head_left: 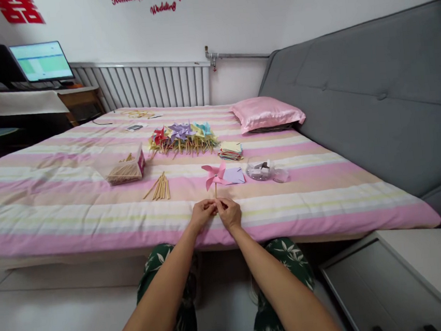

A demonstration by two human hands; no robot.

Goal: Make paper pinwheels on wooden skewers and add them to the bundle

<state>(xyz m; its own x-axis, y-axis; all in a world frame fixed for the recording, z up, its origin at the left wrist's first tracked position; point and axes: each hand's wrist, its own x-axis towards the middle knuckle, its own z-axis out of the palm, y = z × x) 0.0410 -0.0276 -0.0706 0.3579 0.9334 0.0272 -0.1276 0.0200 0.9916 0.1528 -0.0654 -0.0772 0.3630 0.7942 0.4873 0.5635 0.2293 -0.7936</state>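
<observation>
**Item: pink pinwheel, held by its stick**

Head view. The left hand and right hand are closed, fingertips pinched together on the stick's near end. The pink pinwheel is laid just beyond the fingers, its long axis pointing straight away. Both hands are equally near.

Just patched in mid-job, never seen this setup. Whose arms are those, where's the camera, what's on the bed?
No machine here: one camera sits on a person's head, looking forward and down, so the two bare arms are their own. The left hand and right hand together pinch the stick of a pink pinwheel near the edge of the striped bed. Behind it lie a pile of finished pinwheels, loose sticks, a box of sticks, stacked paper squares and a clear bag.
</observation>
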